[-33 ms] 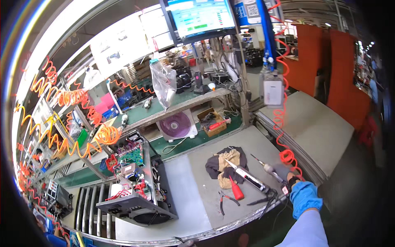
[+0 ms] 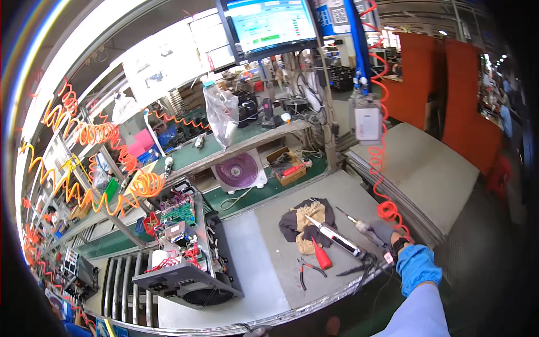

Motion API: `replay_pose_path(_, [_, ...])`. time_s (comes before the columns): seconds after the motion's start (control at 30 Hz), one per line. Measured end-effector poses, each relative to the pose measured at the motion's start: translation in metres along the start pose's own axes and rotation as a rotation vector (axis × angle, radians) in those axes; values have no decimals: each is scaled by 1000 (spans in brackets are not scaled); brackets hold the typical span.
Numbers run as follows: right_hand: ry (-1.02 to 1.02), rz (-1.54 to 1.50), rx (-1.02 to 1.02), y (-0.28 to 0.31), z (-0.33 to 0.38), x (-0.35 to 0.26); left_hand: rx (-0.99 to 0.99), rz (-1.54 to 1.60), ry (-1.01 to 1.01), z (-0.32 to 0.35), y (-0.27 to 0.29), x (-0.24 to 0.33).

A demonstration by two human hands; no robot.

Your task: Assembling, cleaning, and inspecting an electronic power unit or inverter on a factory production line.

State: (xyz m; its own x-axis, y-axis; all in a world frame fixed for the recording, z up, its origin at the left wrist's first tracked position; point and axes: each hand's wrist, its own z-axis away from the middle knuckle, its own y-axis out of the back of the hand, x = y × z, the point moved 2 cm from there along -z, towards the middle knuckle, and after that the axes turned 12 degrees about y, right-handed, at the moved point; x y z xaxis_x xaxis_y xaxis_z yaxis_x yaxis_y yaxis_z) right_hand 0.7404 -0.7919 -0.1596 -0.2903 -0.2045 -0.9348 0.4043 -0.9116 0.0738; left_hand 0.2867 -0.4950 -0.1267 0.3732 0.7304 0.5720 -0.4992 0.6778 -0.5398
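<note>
My right hand [image 2: 384,231], in a grey glove with a blue sleeve cover behind it, is closed around a power screwdriver [image 2: 362,226] above the right side of the workbench. The tool's long thin bit points to the far left. Left of it lie a white tube-shaped tool [image 2: 339,238] with a pointed end, a red-handled tool [image 2: 321,257] and pliers [image 2: 310,271] with dark red handles. A black and tan cloth [image 2: 303,222] is bunched behind them. My left hand is out of sight.
An opened machine chassis [image 2: 185,275] with exposed circuit boards stands at the bench's left, beside metal rollers [image 2: 124,286]. Behind are a purple fan [image 2: 236,170] and a cardboard box [image 2: 287,168]. A red coiled hose [image 2: 380,182] hangs near my right hand; a monitor [image 2: 272,25] is overhead.
My right hand and the screwdriver have shifted very slightly left, along with a small shift of the whole view. The things on the bench lie as before.
</note>
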Motion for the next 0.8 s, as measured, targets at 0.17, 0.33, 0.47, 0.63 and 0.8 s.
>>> replay_pose_path(0.17, [288,155,-616,-101,114,-39,-67,-95,-30,51,38,-38])
replay_pose_path(0.33, [487,883,-1193,-248,250,-30,-60,-156,-18,118,79,-85])
replay_pose_path(0.47, [183,671,-1433,-339,343,14,100,134,11,172,123,-125])
replay_pose_path(0.63, [-148,96,-1575,-430,430,47,310,228,-5,226,179,-147])
replay_pose_path(0.8, [-456,-285,-1476,-479,476,44,371,309,-180,259,185,-163])
